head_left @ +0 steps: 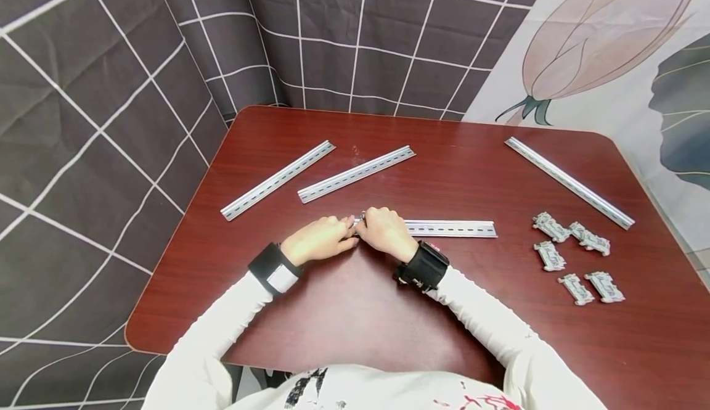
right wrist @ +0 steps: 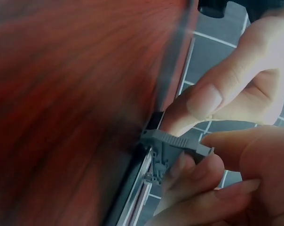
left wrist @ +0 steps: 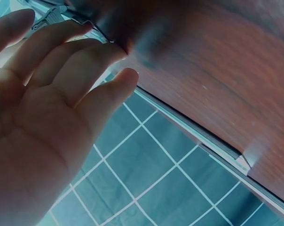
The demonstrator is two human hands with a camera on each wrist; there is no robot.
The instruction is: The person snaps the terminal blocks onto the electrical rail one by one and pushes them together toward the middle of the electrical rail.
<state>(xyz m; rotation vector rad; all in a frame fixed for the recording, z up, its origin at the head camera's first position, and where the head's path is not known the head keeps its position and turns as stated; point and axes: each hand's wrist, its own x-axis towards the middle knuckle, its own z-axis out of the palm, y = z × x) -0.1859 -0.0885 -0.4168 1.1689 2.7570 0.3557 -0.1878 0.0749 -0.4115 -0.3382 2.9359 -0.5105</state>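
On the table's middle lies a slotted metal DIN rail (head_left: 452, 229), running right from under both hands. At its left end, my right hand (head_left: 385, 230) pinches a small grey terminal block (right wrist: 163, 146) that sits against the rail (right wrist: 137, 197); its curled fingers show in the right wrist view. My left hand (head_left: 318, 239) reaches in from the left, its thumb and fingers on either side of the rail end and their tips close by the block. In the left wrist view, the left palm and fingers (left wrist: 62, 61) partly hide the rail.
Two more DIN rails, a left one (head_left: 277, 180) and a middle one (head_left: 357, 174), lie slanted behind the hands. Another rail (head_left: 568, 182) slants at the right. Several grey terminal blocks (head_left: 549, 256) lie on the table's right side. Dark gridded cloth (head_left: 333, 34) hangs behind the table.
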